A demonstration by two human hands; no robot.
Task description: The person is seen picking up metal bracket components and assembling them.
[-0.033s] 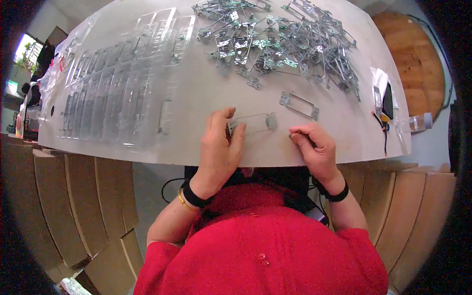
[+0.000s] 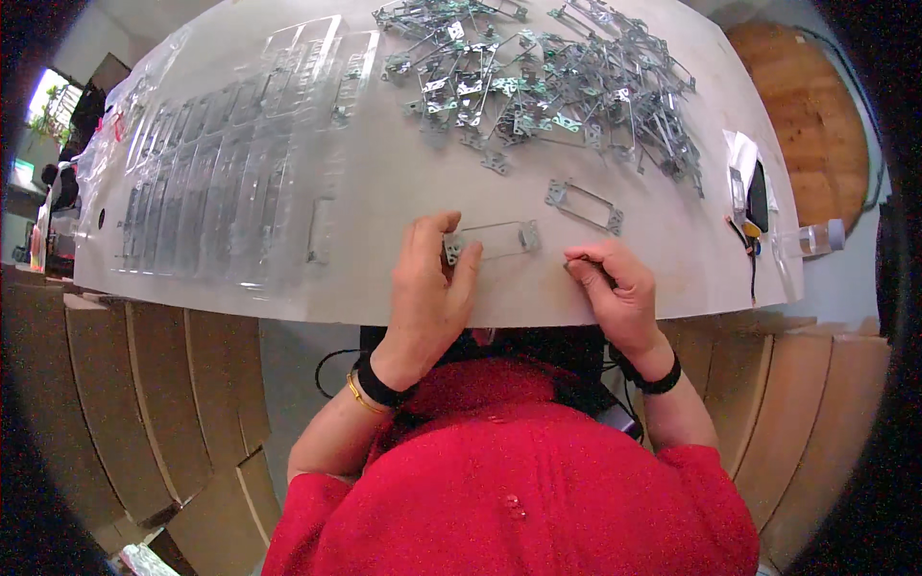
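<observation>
My left hand (image 2: 428, 278) has its thumb and fingers around the left end of a thin metal frame (image 2: 530, 237), two narrow rods joining two perforated end plates. That frame is just over the table, near its front edge. To the right, my right hand (image 2: 615, 288) is closed, thumb pressed to the curled fingers, apart from the frame. Whatever it pinches, if anything, is hidden. A second metal frame (image 2: 615, 220) of the same kind lies on the table beyond my right hand.
A large heap of metal frames (image 2: 538, 86) covers the far middle. Clear plastic trays (image 2: 245, 274) with several frames stand at left. On the right are a black object (image 2: 759, 197) and a clear bottle (image 2: 816, 240). Cardboard boxes (image 2: 154, 403) flank me below the white table (image 2: 375, 173).
The frame in my left hand was blurred before and shows sharply now. Both hands keep the same place.
</observation>
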